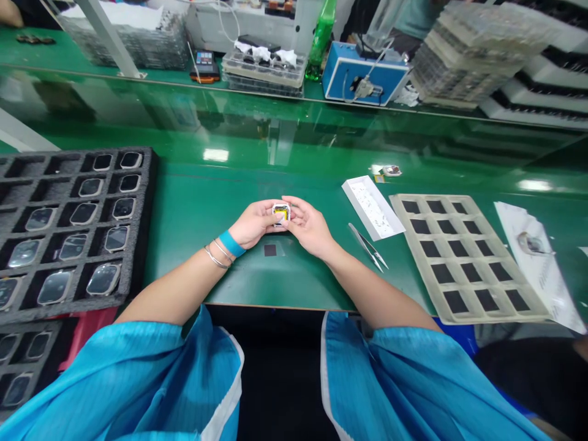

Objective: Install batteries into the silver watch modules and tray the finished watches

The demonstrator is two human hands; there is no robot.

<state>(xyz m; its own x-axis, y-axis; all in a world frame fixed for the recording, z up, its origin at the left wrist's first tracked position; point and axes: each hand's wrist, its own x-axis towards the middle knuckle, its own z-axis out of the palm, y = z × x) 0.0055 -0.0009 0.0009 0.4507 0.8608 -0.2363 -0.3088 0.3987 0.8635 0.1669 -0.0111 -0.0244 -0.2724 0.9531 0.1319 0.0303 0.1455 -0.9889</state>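
Note:
Between both hands, above the green work mat, is a small square watch case (pixel 281 211) with a pale rim and a yellow part inside. My left hand (pixel 254 224) grips its left side, the thumb lying over the inside of the case. From the right, my right hand (pixel 311 228) has its fingers closed on the opposite edge. Just below on the mat lies a dark square piece (pixel 270 250) beside a clear film. A pair of tweezers (pixel 368 247) rests right of my right hand, near a white box (pixel 373 207) holding small bits.
At left, a black foam tray (pixel 149 184) holds several watches. On the right are a beige compartment tray (pixel 425 263) with dark squares and a white sheet (pixel 546 269). Small watch parts (pixel 392 171) lie behind the white box. The rear shelf carries a blue device (pixel 362 73) and a green bottle (pixel 320 43).

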